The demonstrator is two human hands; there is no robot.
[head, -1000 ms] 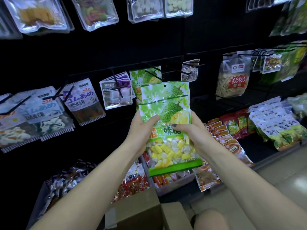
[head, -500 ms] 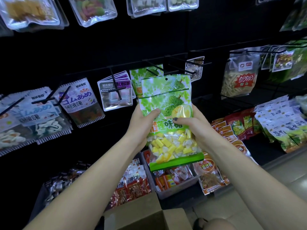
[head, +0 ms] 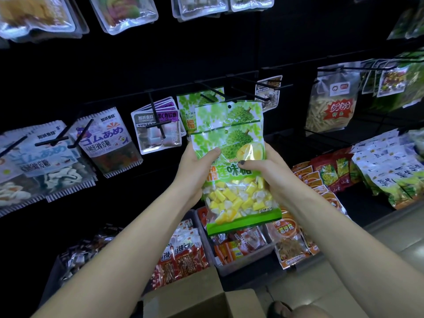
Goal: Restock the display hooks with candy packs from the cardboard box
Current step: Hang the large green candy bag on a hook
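Observation:
Two green durian candy packs (head: 236, 171) are stacked one behind the other, upright, in front of the black display wall. My left hand (head: 195, 171) grips their left edge, thumb on the front. My right hand (head: 266, 171) grips the right edge, thumb across the printed label. The rear pack's top (head: 229, 111) and punched hole sit just below the black display hooks (head: 243, 90). A matching durian pack (head: 190, 111) hangs on a hook behind them. The cardboard box (head: 197, 297) stands open at the bottom centre.
Gummy packs (head: 107, 143) and a silver pack (head: 158, 127) hang on hooks to the left. A bag of sticks (head: 330, 106) hangs on the right. Bins of red snack packs (head: 181, 260) sit below. Shelved packs (head: 387, 171) lie at the right.
Both hands have raised the packs a little toward the hooks. The two packs have slid apart, so the rear one's top now shows above the front one.

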